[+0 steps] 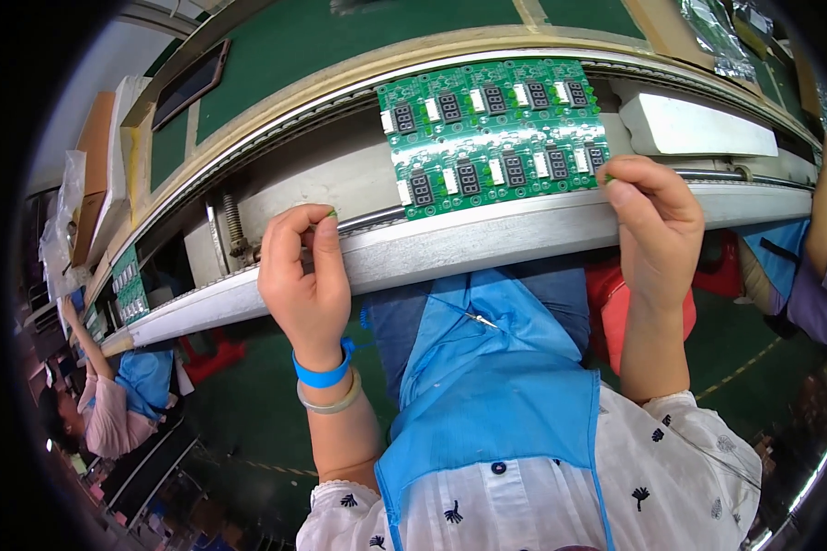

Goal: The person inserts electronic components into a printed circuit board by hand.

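Observation:
A green circuit board panel (487,140) lies across the rails of the line in front of me. It carries two rows of dark digit displays (467,179), white connectors (405,192) and small green parts. Left of the panel, my left hand (305,275) is raised over the near rail, thumb and forefinger pinched on a tiny green component (332,214). At the panel's near right corner, my right hand (654,220) pinches another tiny green component (608,180), mostly hidden by the fingertips. Whether that one touches the board I cannot tell.
A silver near rail (487,241) runs between me and the board. A white block (698,126) stands right of the panel. Beyond the far rail lies a phone-like dark device (191,84). Co-workers sit at the far left (110,404) and right (822,266); another board (130,283) lies left.

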Motion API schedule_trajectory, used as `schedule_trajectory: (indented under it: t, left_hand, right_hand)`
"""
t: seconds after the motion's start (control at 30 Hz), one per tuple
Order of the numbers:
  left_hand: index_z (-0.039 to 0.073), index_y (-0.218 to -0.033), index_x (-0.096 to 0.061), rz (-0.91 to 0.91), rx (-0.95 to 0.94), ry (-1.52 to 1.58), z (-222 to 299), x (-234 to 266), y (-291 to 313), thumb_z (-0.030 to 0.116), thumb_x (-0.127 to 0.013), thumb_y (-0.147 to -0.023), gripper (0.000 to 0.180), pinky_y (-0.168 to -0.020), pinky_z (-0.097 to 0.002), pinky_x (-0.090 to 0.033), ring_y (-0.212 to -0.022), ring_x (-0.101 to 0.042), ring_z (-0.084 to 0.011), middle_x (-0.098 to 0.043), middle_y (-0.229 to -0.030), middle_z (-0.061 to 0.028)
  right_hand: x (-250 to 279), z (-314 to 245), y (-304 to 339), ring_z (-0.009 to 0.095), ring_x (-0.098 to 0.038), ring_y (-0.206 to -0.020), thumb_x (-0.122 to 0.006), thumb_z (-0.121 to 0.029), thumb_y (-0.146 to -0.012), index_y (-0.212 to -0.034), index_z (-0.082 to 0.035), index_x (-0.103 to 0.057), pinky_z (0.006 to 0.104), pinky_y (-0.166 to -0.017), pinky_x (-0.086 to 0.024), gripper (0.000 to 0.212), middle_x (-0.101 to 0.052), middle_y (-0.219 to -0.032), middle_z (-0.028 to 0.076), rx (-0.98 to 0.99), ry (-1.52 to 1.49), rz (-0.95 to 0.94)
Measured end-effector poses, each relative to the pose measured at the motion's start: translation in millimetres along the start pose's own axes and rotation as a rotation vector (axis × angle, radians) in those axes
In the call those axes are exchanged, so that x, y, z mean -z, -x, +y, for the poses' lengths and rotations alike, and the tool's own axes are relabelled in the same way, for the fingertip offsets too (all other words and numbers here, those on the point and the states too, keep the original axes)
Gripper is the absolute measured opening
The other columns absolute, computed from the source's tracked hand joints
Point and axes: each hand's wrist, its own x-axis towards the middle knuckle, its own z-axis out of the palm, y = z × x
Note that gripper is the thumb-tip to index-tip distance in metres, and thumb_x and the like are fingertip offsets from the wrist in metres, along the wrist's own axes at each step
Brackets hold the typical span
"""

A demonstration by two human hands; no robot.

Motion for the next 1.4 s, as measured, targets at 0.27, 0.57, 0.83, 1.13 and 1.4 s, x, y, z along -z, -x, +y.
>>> schedule_trajectory:
  t: [0.27,0.57,0.83,1.13,1.4]
  left_hand:
    - [-0.001,-0.097,-0.067,-0.01,-0.006,-0.004,-2,1,1,-0.001,-0.069,-0.094,0.004,-0.068,-0.0282,-0.049,-0.077,-0.06,-0.0183,-0.069,-0.095,-0.0102]
    - [-0.001,-0.097,-0.067,0.015,-0.039,0.012,-5,1,2,-0.001,-0.07,-0.093,0.005,-0.067,-0.0279,-0.048,-0.076,-0.06,-0.018,-0.069,-0.094,-0.0096]
    - [-0.002,-0.1,-0.069,0.04,-0.101,0.053,-10,-1,3,-0.001,-0.067,-0.095,0.005,-0.065,-0.0233,-0.04,-0.077,-0.053,-0.0116,-0.068,-0.095,-0.0065]
    - [-0.001,-0.097,-0.069,0.059,-0.156,0.056,-12,1,2,-0.002,-0.072,-0.091,0.007,-0.061,-0.0276,-0.051,-0.075,-0.065,-0.0199,-0.07,-0.093,-0.0116]
    - [0.001,-0.096,-0.069,0.083,-0.168,0.082,-17,0,4,0.0,-0.074,-0.09,0.008,-0.06,-0.029,-0.049,-0.074,-0.064,-0.0217,-0.071,-0.093,-0.0111]
  right_hand:
    - [-13,1,-5,0.014,-0.07,-0.092,-0.072,0.005,-0.09,-0.109,0.002,-0.075,0.0248,-0.084,-0.054,0.019,-0.077,-0.103,0.011,-0.052,-0.011,-0.054]
    - [-19,-6,-10,0.013,-0.067,-0.096,-0.072,0.005,-0.089,-0.104,0.001,-0.077,0.0245,-0.083,-0.052,0.016,-0.074,-0.104,0.008,-0.001,0.22,-0.146]
    - [-27,-5,-10,0.023,-0.071,-0.087,-0.075,0.0,-0.087,-0.099,-0.004,-0.076,0.0315,-0.075,-0.055,0.013,-0.075,-0.095,0.01,0.209,0.874,-0.345]
    - [-43,-3,-18,0.028,-0.065,-0.086,-0.076,-0.002,-0.083,-0.094,-0.005,-0.073,0.0386,-0.074,-0.052,0.012,-0.068,-0.09,0.008,0.433,1.162,-0.491]
    - [-51,0,-25,0.027,-0.062,-0.084,-0.077,-0.002,-0.08,-0.093,-0.005,-0.071,0.0385,-0.074,-0.05,0.014,-0.067,-0.089,0.007,0.518,1.225,-0.562]
